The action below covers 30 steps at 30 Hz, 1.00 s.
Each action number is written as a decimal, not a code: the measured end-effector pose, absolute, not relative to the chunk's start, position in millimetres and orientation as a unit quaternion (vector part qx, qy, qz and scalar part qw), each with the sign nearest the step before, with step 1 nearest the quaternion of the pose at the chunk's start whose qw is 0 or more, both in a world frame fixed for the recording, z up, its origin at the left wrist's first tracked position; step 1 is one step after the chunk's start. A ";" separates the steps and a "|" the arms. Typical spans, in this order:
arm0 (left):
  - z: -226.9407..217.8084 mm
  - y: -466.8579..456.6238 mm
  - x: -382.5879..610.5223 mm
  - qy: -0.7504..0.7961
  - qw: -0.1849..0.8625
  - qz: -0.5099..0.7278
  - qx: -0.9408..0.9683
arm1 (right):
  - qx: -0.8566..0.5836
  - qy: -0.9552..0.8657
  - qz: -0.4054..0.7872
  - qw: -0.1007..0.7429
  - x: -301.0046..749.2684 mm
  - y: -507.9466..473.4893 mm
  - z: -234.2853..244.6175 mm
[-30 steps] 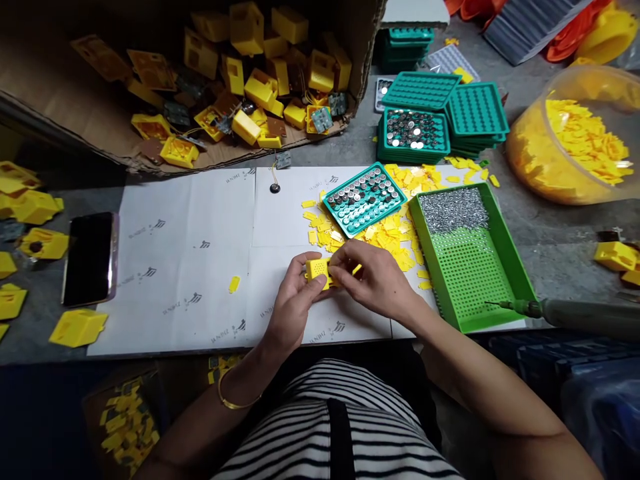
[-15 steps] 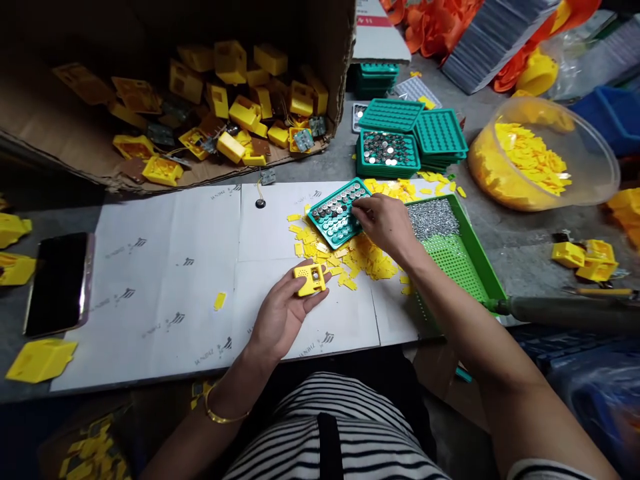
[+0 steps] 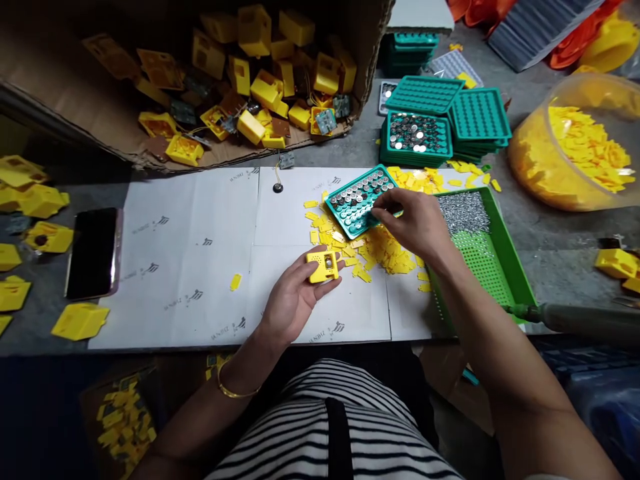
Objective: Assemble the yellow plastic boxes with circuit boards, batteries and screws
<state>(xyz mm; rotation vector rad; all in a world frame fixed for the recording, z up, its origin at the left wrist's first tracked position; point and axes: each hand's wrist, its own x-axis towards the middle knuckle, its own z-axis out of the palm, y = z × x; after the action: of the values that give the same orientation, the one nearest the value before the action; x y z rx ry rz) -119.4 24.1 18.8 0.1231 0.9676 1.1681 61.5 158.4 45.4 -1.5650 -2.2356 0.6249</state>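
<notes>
In my left hand (image 3: pixel 293 300) is a small yellow plastic case (image 3: pixel 321 267), its open compartment facing up with something round and silvery inside. My right hand (image 3: pixel 417 223) is over the near right side of a teal tray (image 3: pixel 354 227) of button cells (image 3: pixel 357 197). Its thumb and index finger are pinched together; whatever is between the tips is too small to make out. Loose yellow plastic covers (image 3: pixel 393 253) lie heaped around the tray, partly under my right hand. A single yellow cover (image 3: pixel 235 282) lies apart on the white sheet (image 3: pixel 190 280).
A cardboard box (image 3: pixel 370 67) of yellow cases stands at the back left. Stacked teal trays (image 3: pixel 417 157) and a clear tub (image 3: pixel 525 153) of yellow pieces sit at the back right. A green basket (image 3: pixel 510 260) holds screws. At left lies a phone (image 3: pixel 93 253).
The whole view has shifted, so things appear further right and slightly higher. My right hand is now nearer the tray's near edge, still pinching. My left hand keeps holding the yellow case.
</notes>
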 end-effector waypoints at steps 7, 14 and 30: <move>-6.2 19.3 -125.2 0.565 0.503 0.532 0.381 | -0.511 -0.718 0.409 0.238 62.0 87.6 26.6; -39.4 20.1 -131.4 0.540 0.284 0.378 0.696 | -0.527 -0.697 0.382 0.301 66.5 54.8 -13.1; 10.2 3.6 -119.9 0.459 0.696 0.549 0.068 | -0.451 -0.702 0.412 0.366 30.5 43.3 11.7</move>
<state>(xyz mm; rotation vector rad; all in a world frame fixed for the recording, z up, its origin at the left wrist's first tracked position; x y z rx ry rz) -119.9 3.6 10.2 0.1523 1.0233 1.2247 30.5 43.3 11.7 -1.1580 -1.8048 1.0581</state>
